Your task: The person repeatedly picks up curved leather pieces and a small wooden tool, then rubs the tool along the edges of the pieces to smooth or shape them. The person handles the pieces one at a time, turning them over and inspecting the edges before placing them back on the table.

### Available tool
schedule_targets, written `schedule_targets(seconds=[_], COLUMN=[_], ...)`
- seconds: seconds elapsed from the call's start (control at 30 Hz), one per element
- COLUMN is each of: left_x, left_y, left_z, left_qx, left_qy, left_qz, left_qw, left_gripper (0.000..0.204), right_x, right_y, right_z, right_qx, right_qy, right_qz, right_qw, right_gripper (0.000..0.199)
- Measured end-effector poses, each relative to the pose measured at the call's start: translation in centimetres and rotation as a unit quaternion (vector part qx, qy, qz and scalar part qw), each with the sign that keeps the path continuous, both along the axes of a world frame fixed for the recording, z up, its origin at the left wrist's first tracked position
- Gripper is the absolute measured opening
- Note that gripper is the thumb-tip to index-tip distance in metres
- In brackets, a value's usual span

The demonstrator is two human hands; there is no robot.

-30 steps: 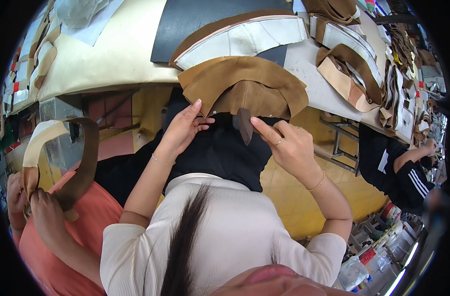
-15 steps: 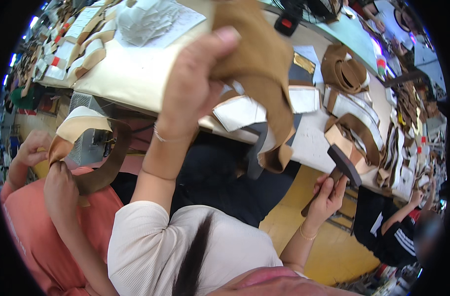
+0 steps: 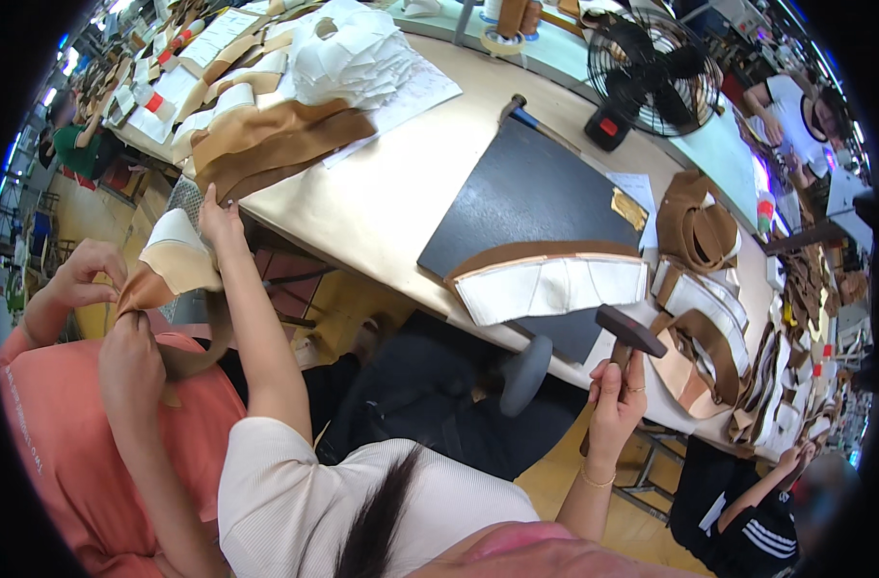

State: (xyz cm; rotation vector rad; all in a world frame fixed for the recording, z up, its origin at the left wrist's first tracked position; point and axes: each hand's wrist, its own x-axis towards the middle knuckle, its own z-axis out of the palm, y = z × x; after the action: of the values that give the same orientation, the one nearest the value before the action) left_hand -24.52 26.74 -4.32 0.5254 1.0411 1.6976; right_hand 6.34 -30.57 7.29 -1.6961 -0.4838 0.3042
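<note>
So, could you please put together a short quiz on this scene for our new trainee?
1. Multiple choice: what is the left hand touching?
a) the black, round-caged fan
b) a soft brown layered piece
c) a round roll of tape

2. True or false: the curved piece with white panels and a brown upper band lies across the flat black board.

3. Open: which tool does the right hand hold, and what does it look like?

Key:
1. b
2. True; the board shows beyond and below it.
3. A hammer with a dark head and a brown handle, held with its head uppermost.
</note>
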Motion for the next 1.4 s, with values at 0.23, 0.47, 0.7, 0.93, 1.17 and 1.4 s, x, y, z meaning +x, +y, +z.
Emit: schedule_targets(seconds=[0.23, 0.47, 0.7, 0.93, 1.17, 1.4], left_x=[-4.4, 10.6, 25.6, 27.0, 25.2, 22.8], left_y=[11.4, 10.2, 5.6, 6.8, 9.1, 8.0], left_z=[-1.6, 5.0, 10.5, 10.7, 11.1, 12.1], left_qx=[-0.044, 0.311, 0.273, 0.178, 0.161, 0.141], left_qy=[0.401, 0.666, 0.706, 0.783, 0.588, 0.442], left_qz=[0.106, 0.083, -0.067, -0.132, -0.328, -0.495], left_qw=[0.909, 0.673, 0.65, 0.581, 0.722, 0.734], left_gripper=[0.041, 0.054, 0.07, 0.086, 0.074, 0.058], right_x=[0.7, 6.7, 14.6, 15.5, 15.8, 15.6], right_y=[4.1, 13.3, 22.3, 24.4, 23.9, 23.7], right_z=[0.6, -0.5, -4.9, -7.3, -8.7, -9.1], right_qx=[-0.135, -0.256, -0.263, -0.263, -0.222, -0.224], right_qy=[-0.125, -0.346, -0.531, -0.534, -0.512, -0.514], right_qz=[0.057, 0.109, 0.179, 0.163, 0.15, 0.139], right_qw=[0.981, 0.896, 0.786, 0.786, 0.816, 0.816], right_gripper=[0.032, 0.042, 0.042, 0.038, 0.032, 0.032])
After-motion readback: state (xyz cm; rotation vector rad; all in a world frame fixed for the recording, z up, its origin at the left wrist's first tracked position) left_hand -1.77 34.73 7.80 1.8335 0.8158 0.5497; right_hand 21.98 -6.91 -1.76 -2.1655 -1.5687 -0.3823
